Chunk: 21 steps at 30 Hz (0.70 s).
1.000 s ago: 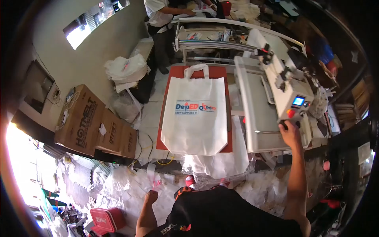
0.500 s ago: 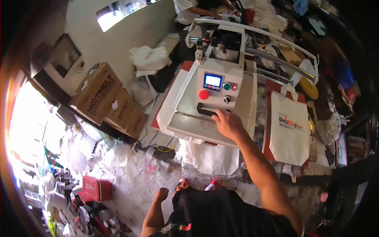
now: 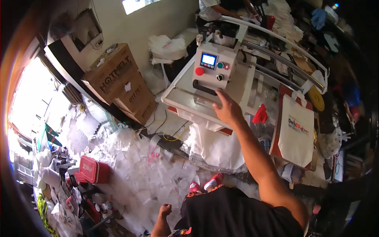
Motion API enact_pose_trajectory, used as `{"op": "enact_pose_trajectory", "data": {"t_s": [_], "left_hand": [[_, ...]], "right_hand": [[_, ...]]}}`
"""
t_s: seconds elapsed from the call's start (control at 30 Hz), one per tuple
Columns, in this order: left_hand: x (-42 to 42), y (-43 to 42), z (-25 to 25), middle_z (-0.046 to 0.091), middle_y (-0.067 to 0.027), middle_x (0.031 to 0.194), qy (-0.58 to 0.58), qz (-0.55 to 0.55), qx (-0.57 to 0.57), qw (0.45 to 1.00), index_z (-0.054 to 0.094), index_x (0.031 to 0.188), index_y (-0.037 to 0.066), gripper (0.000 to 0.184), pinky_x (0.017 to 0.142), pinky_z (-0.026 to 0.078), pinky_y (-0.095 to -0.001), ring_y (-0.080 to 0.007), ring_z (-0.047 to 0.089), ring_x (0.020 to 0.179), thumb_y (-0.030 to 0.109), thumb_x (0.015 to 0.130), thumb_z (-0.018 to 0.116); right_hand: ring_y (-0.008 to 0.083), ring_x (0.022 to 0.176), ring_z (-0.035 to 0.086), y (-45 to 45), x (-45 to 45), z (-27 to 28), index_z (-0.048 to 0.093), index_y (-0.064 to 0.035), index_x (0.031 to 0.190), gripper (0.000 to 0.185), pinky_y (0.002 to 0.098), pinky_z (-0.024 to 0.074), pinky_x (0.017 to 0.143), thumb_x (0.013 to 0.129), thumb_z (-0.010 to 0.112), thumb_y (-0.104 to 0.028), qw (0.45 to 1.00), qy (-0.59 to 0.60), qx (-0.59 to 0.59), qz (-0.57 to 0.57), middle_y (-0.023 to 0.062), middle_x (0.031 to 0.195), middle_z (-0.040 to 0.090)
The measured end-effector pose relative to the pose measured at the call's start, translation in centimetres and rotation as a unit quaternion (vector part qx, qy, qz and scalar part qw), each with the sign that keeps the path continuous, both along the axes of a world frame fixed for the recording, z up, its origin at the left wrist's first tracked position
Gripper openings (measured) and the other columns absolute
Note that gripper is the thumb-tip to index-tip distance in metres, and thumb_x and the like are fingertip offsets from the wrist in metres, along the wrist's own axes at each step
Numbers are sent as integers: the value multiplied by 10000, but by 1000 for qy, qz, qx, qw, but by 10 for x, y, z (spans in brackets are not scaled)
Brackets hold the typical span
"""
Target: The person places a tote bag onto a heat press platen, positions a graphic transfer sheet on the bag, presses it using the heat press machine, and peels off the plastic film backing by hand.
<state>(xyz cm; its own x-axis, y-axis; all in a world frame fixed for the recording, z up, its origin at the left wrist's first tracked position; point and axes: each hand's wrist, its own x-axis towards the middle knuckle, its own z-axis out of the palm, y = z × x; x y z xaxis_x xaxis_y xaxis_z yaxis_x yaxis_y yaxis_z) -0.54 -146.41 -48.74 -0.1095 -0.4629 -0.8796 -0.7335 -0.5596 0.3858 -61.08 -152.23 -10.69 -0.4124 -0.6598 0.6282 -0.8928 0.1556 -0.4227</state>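
In front of me stands a heat press [image 3: 211,63] with a small lit screen, a red button and a black bar handle [image 3: 203,87]. My right hand [image 3: 229,110] is at the handle's right end, thumb and fingers apart; I cannot tell whether a fingertip touches it. White fabric [image 3: 213,146] hangs below the press's front edge. To the right, a white tote bag [image 3: 297,136] with printed lettering lies on a red-brown board [image 3: 276,130]. My left hand [image 3: 165,210] hangs low by my side, its fingers curled, with nothing visible in it.
Cardboard boxes [image 3: 114,81] marked HOTMELT are stacked at the left. A red cooler [image 3: 94,170] and scattered white scraps [image 3: 138,177] lie on the floor. A red piece [image 3: 259,114] sits between press and bag. Another person's arm [image 3: 227,11] shows at the back.
My view has shifted and turned. My right hand has come away from its grip on the handle and its fingers have spread. The red piece beside the press now shows.
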Motion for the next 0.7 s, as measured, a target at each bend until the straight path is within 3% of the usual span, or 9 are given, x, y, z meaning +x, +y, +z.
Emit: {"op": "enact_pose_trajectory", "data": {"t_s": [0.03,0.07,0.27,0.3,0.37,0.6,0.63,0.67,0.7], "left_hand": [[4,-4,-8,661,-32,797,3,-15,-3,1000,675,965,72,257,475,462,-313,-171,631,609,303,903,582],[8,-7,-10,661,-30,809,4,-33,-6,999,673,982,75,258,477,464,-316,-172,636,616,302,905,579],[-3,-66,-48,693,-38,918,24,-73,-28,997,659,1043,89,263,536,515,-411,-203,674,696,312,935,571],[-17,-74,-40,676,-71,692,62,-37,-69,995,703,982,23,315,479,490,-323,-154,619,548,306,889,602],[-42,-86,-35,686,-98,694,11,-79,-129,988,701,980,12,330,554,521,-329,-168,655,594,299,875,577],[-177,-30,23,717,-139,841,33,-137,-140,980,690,970,15,289,669,552,-374,-263,700,712,257,870,568],[-178,-18,14,717,-154,900,63,-416,-288,860,684,957,20,276,692,554,-393,-302,699,770,259,867,580],[-188,-4,5,717,-168,959,99,-636,-412,645,678,943,24,264,715,556,-412,-340,698,828,261,863,593],[-208,22,9,711,-171,958,86,-639,-383,662,673,928,48,230,746,550,-433,-363,684,860,252,848,604]], "right_hand": [[372,1047,636,21,7,6,571,-65,1279,445,435,510,900,881,637,-253,992,-70,90,-62,186,1200,649],[362,1022,649,44,9,0,598,-62,1247,413,430,515,884,876,653,-235,988,-133,53,-52,166,1111,688],[220,809,719,240,-9,-52,667,-26,1025,159,323,542,696,926,641,-146,958,-196,60,-203,156,856,714],[214,804,715,278,-21,-71,674,-40,1001,141,318,537,700,932,630,-155,950,-176,75,-248,152,849,709],[320,859,702,351,-35,-90,664,-34,936,105,387,534,739,895,619,-120,924,-181,90,-324,173,888,699],[343,836,674,532,-133,-126,645,-64,911,153,429,518,716,902,624,-216,860,-176,129,-461,143,896,697],[343,847,669,536,-144,-108,646,-57,911,165,427,515,708,908,620,-220,852,-158,113,-486,151,890,689],[349,852,660,557,-178,-133,642,-42,905,158,417,511,707,904,610,-197,868,-166,50,-465,156,875,678],[342,816,650,574,-209,-139,635,-34,883,119,411,504,704,875,621,-152,908,-99,40,-405,154,833,656]]}}
